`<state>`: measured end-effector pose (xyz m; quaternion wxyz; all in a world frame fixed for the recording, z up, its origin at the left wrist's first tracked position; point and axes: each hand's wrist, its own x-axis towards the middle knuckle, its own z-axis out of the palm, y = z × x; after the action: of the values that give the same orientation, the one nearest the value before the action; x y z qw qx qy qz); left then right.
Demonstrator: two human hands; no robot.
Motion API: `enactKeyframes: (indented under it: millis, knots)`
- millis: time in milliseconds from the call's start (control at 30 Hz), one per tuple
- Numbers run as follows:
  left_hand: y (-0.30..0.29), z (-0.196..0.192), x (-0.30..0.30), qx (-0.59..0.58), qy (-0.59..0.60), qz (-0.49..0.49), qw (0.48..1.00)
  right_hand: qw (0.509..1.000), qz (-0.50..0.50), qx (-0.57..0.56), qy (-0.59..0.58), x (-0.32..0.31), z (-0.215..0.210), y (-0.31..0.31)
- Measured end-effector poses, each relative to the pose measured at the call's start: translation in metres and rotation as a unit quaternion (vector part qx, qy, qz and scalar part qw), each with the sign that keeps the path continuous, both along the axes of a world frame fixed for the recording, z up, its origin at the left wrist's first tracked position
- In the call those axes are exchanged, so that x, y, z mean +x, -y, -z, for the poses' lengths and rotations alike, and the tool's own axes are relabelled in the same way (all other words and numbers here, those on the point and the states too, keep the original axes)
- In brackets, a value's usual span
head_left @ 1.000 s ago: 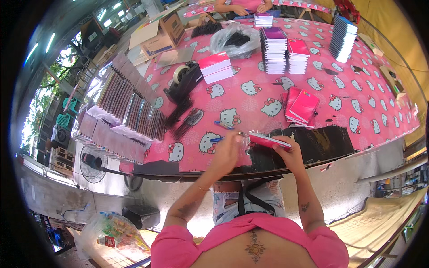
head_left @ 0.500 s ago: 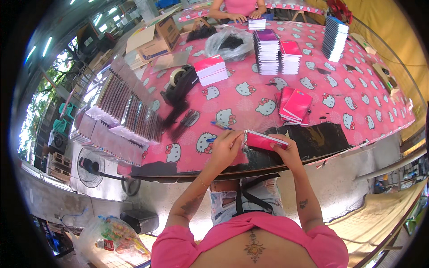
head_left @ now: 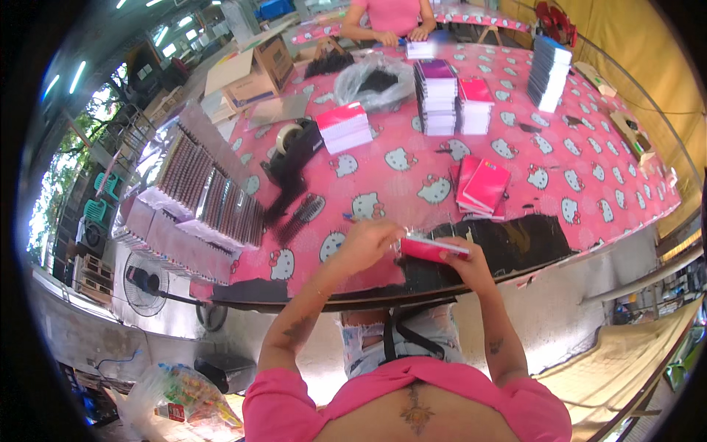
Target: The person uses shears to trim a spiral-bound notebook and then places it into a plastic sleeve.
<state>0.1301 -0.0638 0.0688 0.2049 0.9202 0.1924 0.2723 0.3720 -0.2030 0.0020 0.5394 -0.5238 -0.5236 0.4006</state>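
Observation:
A small red notebook [head_left: 427, 249] is held tilted over the table's near edge, its white page edges facing up. My right hand [head_left: 469, 259] grips it at the right end, thumb on the cover. Beside the notebook's left end my left hand [head_left: 372, 240] has its fingers pinched together. Whatever lies between those fingertips is too small and blurred to make out. Just beyond the left hand, a blue pen [head_left: 349, 217] is mostly hidden. A loose pile of red notebooks [head_left: 486, 184] lies farther off to the right.
Tall stacks of spiral notebooks [head_left: 199, 184] stand at the left, near a tape dispenser [head_left: 294, 151] and black coils [head_left: 300, 219]. More notebook stacks [head_left: 440, 96], a plastic bag [head_left: 374, 82] and an open carton [head_left: 254, 72] are farther back. Across the table, a person [head_left: 390, 22] handles notebooks.
My left hand has shifted slightly at the notebook's left end and now covers more of the pens. The right hand keeps its grip. The person opposite has moved their hands.

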Motion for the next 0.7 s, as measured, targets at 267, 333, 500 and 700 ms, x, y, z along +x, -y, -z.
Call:
enactKeyframes:
  millis: [267, 333, 500, 700]
  knots:
    - [0.006, -0.013, 0.001, 0.083, -0.032, 0.023, 0.996, 0.999, -0.002, 0.031, 0.016, -0.012, -0.015, 0.008]
    - [0.019, -0.017, 0.008, 0.207, -0.043, -0.066, 0.975, 0.999, 0.035, 0.02, 0.001, -0.02, -0.023, 0.011]
    - [0.082, 0.024, 0.019, 0.216, -0.093, -0.198, 0.952, 0.979, 0.114, 0.01, -0.168, -0.038, -0.037, 0.016]
    - [0.064, -0.011, 0.015, 0.218, -0.11, -0.248, 0.938, 0.99, 0.076, 0.024, -0.119, -0.048, -0.038, 0.016]
